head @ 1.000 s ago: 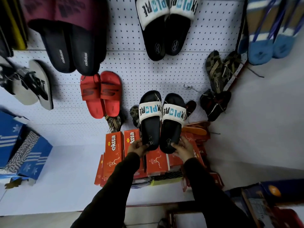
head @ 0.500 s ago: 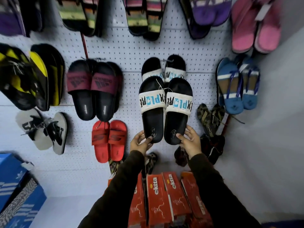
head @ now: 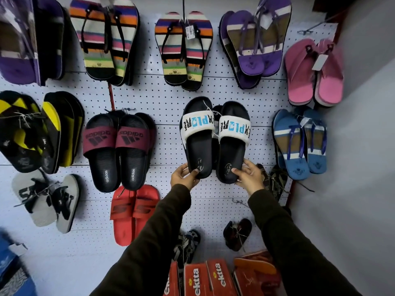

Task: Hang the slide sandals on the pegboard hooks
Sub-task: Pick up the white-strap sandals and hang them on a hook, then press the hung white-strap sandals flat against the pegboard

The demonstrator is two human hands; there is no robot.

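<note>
Nearest me, low in view, orange boxes [head: 205, 280] stand at the foot of the wall. Above them my two dark sleeves reach up. My left hand [head: 183, 176] pinches the heel of the left slide [head: 197, 137], and my right hand [head: 248, 175] pinches the heel of the right slide [head: 232, 142]. Both are black with a white band, toes up, held side by side flat against the pegboard [head: 166, 103], mid-wall. A string seems to join them near the toes. I cannot see a hook behind them, so I judge the pair lifted into place but not yet hung; catching the hook and letting go remain.

Farther out, the white pegboard is crowded with hung pairs: maroon slides [head: 116, 146] and red slides [head: 134, 212] to the left, blue flip-flops [head: 299, 144] to the right, striped flip-flops [head: 183, 50] above. A plain pale wall [head: 363, 167] closes the right side.
</note>
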